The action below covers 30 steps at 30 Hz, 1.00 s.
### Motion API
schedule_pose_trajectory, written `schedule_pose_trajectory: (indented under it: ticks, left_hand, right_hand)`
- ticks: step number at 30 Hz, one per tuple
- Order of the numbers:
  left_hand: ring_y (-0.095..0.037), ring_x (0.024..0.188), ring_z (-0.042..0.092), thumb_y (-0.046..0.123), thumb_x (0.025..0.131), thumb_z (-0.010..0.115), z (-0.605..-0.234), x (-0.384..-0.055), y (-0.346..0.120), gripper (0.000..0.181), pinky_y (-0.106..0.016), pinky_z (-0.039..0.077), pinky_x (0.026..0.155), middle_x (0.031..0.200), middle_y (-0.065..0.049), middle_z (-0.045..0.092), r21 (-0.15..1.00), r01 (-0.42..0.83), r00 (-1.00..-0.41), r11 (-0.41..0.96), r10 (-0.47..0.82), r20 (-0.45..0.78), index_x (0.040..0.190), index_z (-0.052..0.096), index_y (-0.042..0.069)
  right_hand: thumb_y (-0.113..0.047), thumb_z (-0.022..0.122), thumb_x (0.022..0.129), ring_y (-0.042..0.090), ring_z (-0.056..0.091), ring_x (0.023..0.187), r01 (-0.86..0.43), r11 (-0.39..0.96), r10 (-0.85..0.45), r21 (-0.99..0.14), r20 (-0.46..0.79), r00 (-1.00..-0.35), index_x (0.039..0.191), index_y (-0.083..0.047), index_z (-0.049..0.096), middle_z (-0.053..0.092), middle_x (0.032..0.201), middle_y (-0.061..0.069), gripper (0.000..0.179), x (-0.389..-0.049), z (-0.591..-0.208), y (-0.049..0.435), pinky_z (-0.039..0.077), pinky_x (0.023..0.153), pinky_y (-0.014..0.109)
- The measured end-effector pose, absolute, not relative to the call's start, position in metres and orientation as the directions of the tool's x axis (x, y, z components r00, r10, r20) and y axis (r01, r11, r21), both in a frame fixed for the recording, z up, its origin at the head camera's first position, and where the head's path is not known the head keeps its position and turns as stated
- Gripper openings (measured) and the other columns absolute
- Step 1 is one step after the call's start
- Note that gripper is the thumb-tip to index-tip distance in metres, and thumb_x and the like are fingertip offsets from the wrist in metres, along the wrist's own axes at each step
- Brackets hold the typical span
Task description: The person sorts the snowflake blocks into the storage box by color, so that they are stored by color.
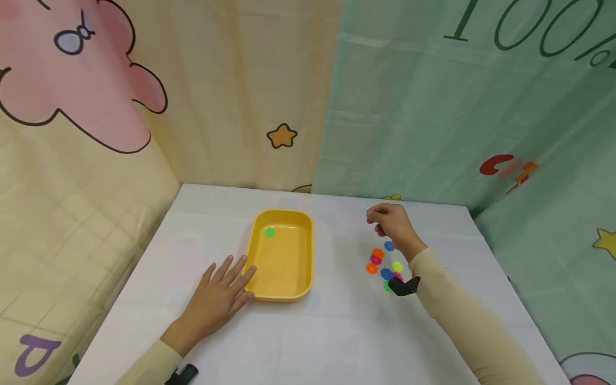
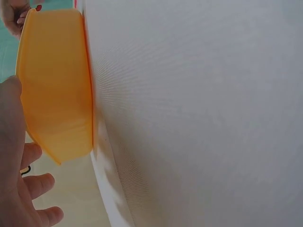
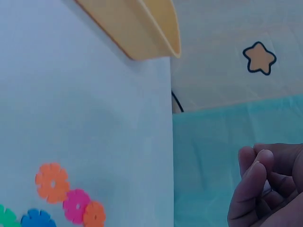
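Note:
A yellow plastic tray (image 1: 280, 293) stands on the white table, with a small green piece (image 1: 269, 232) inside near its far left corner. My left hand (image 1: 218, 297) lies with fingers spread at the tray's left side. In the left wrist view its fingers (image 2: 10, 90) touch the rim. My right hand (image 1: 392, 222) is raised beyond a loose group of flower-shaped plastic discs, among them an orange disc (image 3: 52, 183), a pink disc (image 3: 75, 206) and a blue disc (image 3: 38, 218). Its fingers are curled with thumb and fingertips together; no piece shows between them.
The white table (image 1: 327, 342) ends at its far edge against patterned curtains (image 1: 240, 107). A yellow disc (image 1: 397, 267) and a green disc (image 1: 387, 286) lie by the right forearm, partly under a black wrist mount (image 1: 404, 286).

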State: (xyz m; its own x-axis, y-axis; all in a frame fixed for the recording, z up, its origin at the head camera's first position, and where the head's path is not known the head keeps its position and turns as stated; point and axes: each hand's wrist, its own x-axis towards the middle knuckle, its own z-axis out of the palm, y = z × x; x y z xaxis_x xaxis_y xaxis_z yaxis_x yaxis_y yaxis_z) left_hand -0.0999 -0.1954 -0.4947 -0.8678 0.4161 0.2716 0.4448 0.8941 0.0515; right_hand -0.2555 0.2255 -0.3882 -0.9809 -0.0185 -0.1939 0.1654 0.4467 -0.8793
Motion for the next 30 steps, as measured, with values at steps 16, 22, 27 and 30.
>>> schedule_pose_trajectory:
  ticks: [16,22,27,30]
  left_hand:
    - [-0.04,0.147,0.037,0.051,0.101,0.057,-0.494,-0.1,-0.193,0.06,-0.066,0.032,0.113,0.163,-0.009,0.038,0.074,0.45,-0.87,0.89,0.418,0.26,0.152,0.051,0.021]
    - [-0.041,0.147,0.038,0.051,0.101,0.057,-0.496,-0.099,-0.194,0.059,-0.066,0.033,0.112,0.163,-0.009,0.039,0.088,0.459,-0.864,0.884,0.421,0.276,0.152,0.052,0.021]
    - [-0.041,0.147,0.037,0.051,0.102,0.056,-0.496,-0.099,-0.193,0.058,-0.066,0.032,0.113,0.163,-0.009,0.038,0.09,0.455,-0.867,0.886,0.417,0.274,0.152,0.052,0.021]
    - [-0.041,0.147,0.036,0.05,0.102,0.055,-0.496,-0.1,-0.194,0.058,-0.066,0.032,0.112,0.163,-0.009,0.038,0.093,0.455,-0.868,0.886,0.418,0.266,0.152,0.051,0.021]
  right_hand:
    - [-0.028,0.057,0.105,0.022,0.056,0.08,0.286,0.574,0.069,-0.767,-0.303,-0.951,0.129,0.002,0.061,0.067,0.107,0.013,0.038,-0.226,-0.418,0.31,0.052,0.07,0.026]
    - [-0.029,0.06,0.104,0.02,0.055,0.078,0.32,0.561,0.101,-0.764,-0.321,-0.942,0.128,0.001,0.062,0.066,0.102,0.008,0.038,-0.216,-0.429,0.324,0.051,0.07,0.027]
    - [-0.025,0.06,0.103,0.019,0.054,0.074,0.325,0.559,0.093,-0.763,-0.332,-0.939,0.125,0.003,0.063,0.066,0.098,0.007,0.036,-0.207,-0.442,0.328,0.051,0.067,0.029]
    - [-0.022,0.061,0.102,0.02,0.053,0.071,0.317,0.568,0.073,-0.76,-0.337,-0.939,0.122,0.004,0.065,0.066,0.096,0.008,0.033,-0.2,-0.452,0.327,0.049,0.063,0.029]
